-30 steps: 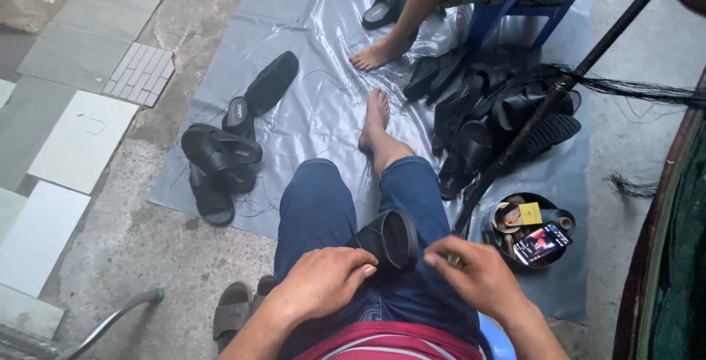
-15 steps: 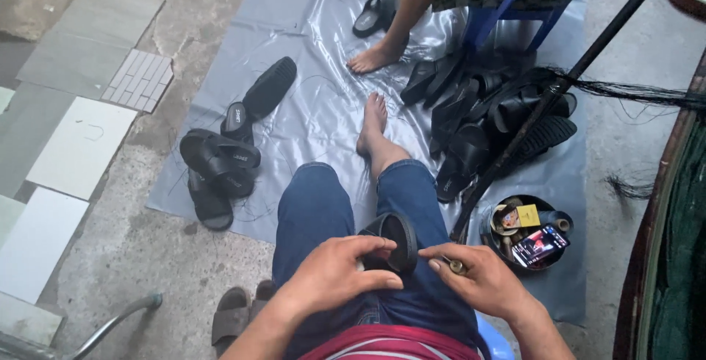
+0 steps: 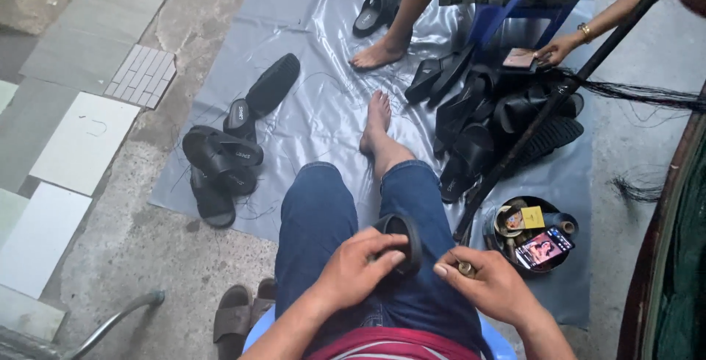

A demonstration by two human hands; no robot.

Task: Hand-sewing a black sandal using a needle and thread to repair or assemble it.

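The person sits with legs out over a grey sheet (image 3: pixel 309 110) spread on the concrete. The left hand (image 3: pixel 358 269) rests on the lap, its fingers curled and clamped around a black slipper strap (image 3: pixel 406 236), which lies on the right thigh of the jeans (image 3: pixel 323 220). The right hand (image 3: pixel 491 286) sits just beside it, fingers drawn together around a small brassy piece (image 3: pixel 466 268); what that piece is, I cannot tell. The two hands are near each other but not touching.

The person's bare foot (image 3: pixel 378 121) rests on the sheet ahead. To the left of it lies a small pile of black slippers (image 3: pixel 220 165), with one more sole (image 3: pixel 272 84) turned over above them. To the right a bigger heap of black slippers (image 3: pixel 500 128) sits by a blue chair (image 3: pixel 537 0), and a dark pole (image 3: pixel 559 102) slants across it. Near the right hand stands a round tin (image 3: pixel 533 236) with a phone (image 3: pixel 544 247) lying in it.

Another person sits on the chair, one bare foot (image 3: pixel 379 52) on the sheet, a hand (image 3: pixel 559 47) touching a small phone-like thing on the heap.
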